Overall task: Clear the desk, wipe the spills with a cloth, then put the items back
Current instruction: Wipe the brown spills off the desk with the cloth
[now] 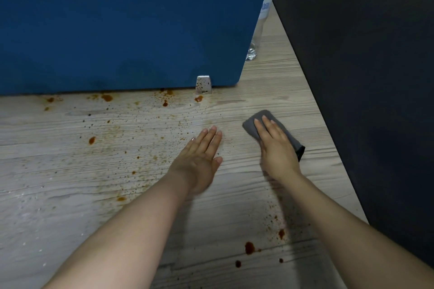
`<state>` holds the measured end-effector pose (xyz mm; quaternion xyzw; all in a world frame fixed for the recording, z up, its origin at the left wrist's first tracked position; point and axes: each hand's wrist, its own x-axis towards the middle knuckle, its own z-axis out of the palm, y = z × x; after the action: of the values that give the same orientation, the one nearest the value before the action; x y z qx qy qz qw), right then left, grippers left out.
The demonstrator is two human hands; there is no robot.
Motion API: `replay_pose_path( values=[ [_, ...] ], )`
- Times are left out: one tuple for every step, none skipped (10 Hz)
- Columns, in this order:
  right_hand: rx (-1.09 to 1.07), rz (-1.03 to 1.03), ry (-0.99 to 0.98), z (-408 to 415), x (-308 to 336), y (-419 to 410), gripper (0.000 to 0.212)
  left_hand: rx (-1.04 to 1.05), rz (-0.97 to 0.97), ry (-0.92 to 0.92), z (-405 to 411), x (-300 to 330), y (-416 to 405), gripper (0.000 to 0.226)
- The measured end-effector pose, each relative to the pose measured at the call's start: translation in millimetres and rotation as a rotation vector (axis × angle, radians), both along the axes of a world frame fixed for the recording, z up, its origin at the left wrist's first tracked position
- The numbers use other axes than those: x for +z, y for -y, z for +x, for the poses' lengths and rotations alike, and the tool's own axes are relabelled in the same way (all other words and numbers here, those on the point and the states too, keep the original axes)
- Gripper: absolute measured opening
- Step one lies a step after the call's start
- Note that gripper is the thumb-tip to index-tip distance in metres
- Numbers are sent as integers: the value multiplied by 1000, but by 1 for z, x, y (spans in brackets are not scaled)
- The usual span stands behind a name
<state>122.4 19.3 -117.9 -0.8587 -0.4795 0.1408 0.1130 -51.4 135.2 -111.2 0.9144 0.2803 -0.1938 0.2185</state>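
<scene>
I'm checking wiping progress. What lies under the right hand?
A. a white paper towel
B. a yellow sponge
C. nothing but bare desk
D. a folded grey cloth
D: the right hand presses flat on a folded grey cloth on the wooden desk, straight fingers on top.
</scene>
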Motion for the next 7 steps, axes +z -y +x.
replay_pose_path(
  values=[
    [-24,24,-85,-4,6,9,78,1,-14,6,0,0,-1,58],
    [-33,-3,-92,-3,10,9,78,4,-28,13,0,1,0,58],
    [-32,-18,-78,0,12,4,71,-2,-33,5,0,1,-1,58],
    [-34,-39,-88,5,16,0,78,3,-40,4,0,2,-2,59],
    [-107,-1,-53,5,19,3,82,-1,-32,8,0,2,-2,59],
    [-184,48,1,4,21,9,83,-2,-32,9,0,3,-1,59],
    [-197,57,-16,-1,21,16,85,-6,-30,1,0,3,-2,59]
  ],
)
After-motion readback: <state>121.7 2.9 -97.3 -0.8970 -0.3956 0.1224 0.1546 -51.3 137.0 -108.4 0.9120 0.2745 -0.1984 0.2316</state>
